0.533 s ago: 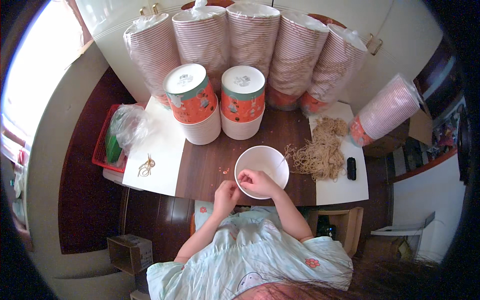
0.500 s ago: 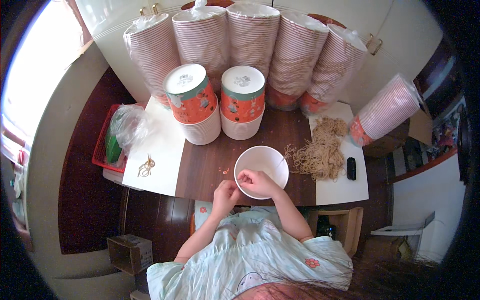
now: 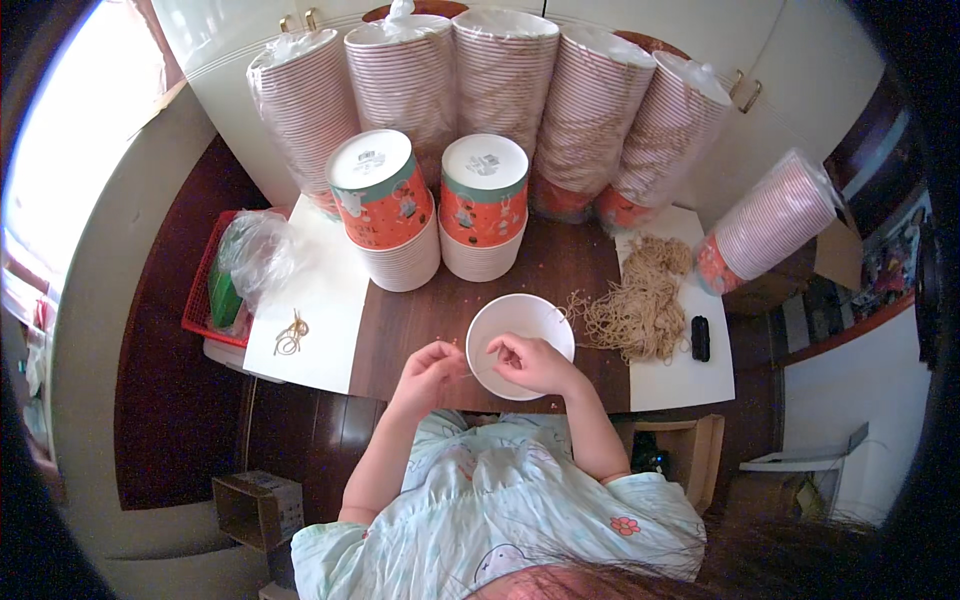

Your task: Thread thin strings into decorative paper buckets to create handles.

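A white paper bucket [image 3: 520,318] stands open side up near the table's front edge. My left hand [image 3: 432,376] is closed in a pinch just left of its rim, and my right hand [image 3: 532,364] is closed over its opening. A thin pale string [image 3: 478,373] runs between the fingertips of both hands, across the near left of the rim. To the right lies a loose tangled heap of tan string [image 3: 645,305], with strands reaching toward the bucket. Two upside-down stacks of printed red-and-green paper buckets, a left stack [image 3: 382,205] and a right stack [image 3: 485,205], stand behind.
Tall plastic-wrapped bucket stacks [image 3: 505,80] line the back, and another wrapped stack [image 3: 770,220] leans at the right. A black object [image 3: 701,339] lies beside the string heap. On the left are a small coil of string [image 3: 291,333] and a red basket [image 3: 205,300] with plastic bags.
My hands have moved apart, the left going leftward off the rim and the right slightly rightward. The string between them now shows.
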Available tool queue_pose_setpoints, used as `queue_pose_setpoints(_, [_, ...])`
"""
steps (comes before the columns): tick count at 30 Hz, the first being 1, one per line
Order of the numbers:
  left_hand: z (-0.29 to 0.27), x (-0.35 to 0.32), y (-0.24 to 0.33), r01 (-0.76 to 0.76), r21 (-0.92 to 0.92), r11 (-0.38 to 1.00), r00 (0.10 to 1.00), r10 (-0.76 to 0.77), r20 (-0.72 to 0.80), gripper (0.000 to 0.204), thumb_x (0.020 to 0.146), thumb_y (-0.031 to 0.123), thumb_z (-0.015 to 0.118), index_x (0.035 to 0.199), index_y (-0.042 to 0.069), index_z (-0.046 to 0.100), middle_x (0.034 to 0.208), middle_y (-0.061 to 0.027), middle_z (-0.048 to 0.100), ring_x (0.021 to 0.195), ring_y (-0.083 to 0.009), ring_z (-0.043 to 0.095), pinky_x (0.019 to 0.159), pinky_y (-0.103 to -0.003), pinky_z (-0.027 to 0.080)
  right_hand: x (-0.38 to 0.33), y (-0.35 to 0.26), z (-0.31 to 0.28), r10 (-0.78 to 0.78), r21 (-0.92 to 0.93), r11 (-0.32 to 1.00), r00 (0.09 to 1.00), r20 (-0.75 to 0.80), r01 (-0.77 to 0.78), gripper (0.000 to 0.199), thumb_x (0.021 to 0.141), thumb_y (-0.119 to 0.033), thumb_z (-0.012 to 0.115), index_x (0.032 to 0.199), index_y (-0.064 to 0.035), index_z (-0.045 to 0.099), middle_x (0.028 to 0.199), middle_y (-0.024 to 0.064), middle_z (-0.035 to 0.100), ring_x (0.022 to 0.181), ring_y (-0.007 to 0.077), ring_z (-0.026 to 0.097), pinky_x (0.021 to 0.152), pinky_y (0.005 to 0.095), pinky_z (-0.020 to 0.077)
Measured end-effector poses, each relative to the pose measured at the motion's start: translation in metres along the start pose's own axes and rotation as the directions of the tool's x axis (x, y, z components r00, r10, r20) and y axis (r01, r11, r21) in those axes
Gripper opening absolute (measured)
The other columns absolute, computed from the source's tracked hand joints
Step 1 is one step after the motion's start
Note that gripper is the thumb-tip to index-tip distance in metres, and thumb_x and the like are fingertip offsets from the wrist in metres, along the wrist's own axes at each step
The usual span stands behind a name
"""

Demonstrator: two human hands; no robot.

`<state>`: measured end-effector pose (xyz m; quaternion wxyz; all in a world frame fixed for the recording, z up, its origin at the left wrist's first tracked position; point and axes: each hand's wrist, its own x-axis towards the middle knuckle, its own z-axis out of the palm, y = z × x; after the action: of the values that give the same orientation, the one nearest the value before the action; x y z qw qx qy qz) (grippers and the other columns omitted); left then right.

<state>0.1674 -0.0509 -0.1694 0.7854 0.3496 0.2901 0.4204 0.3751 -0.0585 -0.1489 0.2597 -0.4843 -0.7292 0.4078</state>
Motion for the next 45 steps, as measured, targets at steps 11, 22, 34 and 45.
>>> queue_pose_setpoints(11, [0.0, 0.014, -0.028, -0.061, 0.617, 0.785, 0.998, 0.052, 0.033, 0.01, 0.079, 0.006, 0.059, 0.087, 0.0, 0.056, 0.073, 0.0035, 0.054, 0.064, -0.0018, 0.047, 0.057, -0.017, 0.04, 0.002, -0.003, -0.001, -0.279, 0.032, 0.959, 0.958, -0.069, 0.282, 0.011, 0.073, 0.0, 0.054, 0.083, -0.0042, 0.058, 0.08, 0.0073, 0.056, 0.077, 0.0204, 0.056, 0.069, 0.0297, 0.0446])
queue_pose_setpoints(22, [-0.005, 0.011, -0.025, -0.07, 0.506, 0.86, 0.997, 0.04, 0.071, 0.005, 0.081, 0.006, 0.057, 0.081, 0.002, 0.054, 0.077, 0.0023, 0.054, 0.069, -0.0023, 0.048, 0.061, -0.017, 0.04, 0.002, 0.007, 0.017, -0.322, -0.314, 0.91, 0.939, -0.121, 0.271, 0.012, 0.071, -0.014, 0.059, 0.079, -0.0064, 0.062, 0.081, 0.0055, 0.057, 0.078, 0.0218, 0.056, 0.071, 0.0363, 0.0424])
queue_pose_setpoints(34, [-0.008, 0.009, -0.022, -0.056, 0.447, 0.893, 0.994, 0.009, 0.106, 0.005, 0.082, 0.004, 0.055, 0.085, 0.001, 0.051, 0.082, -0.0026, 0.058, 0.078, -0.0077, 0.054, 0.069, -0.021, 0.044, 0.004, 0.011, 0.023, -0.382, -0.358, 0.883, 0.908, -0.173, 0.303, 0.01, 0.069, -0.014, 0.061, 0.078, -0.0098, 0.062, 0.078, 0.0013, 0.056, 0.077, 0.0193, 0.055, 0.068, 0.0355, 0.0405])
queue_pose_setpoints(45, [-0.013, 0.013, -0.024, 0.01, 0.272, 0.962, 0.999, 0.002, -0.046, 0.003, 0.08, 0.001, 0.054, 0.081, 0.002, 0.051, 0.077, -0.0027, 0.057, 0.074, -0.0084, 0.055, 0.069, -0.021, 0.044, -0.014, -0.012, 0.032, -0.328, -0.397, 0.88, 0.939, -0.106, 0.262, 0.007, 0.067, -0.014, 0.064, 0.072, -0.0102, 0.06, 0.078, 0.0021, 0.053, 0.077, 0.0194, 0.054, 0.07, 0.0345, 0.0396])
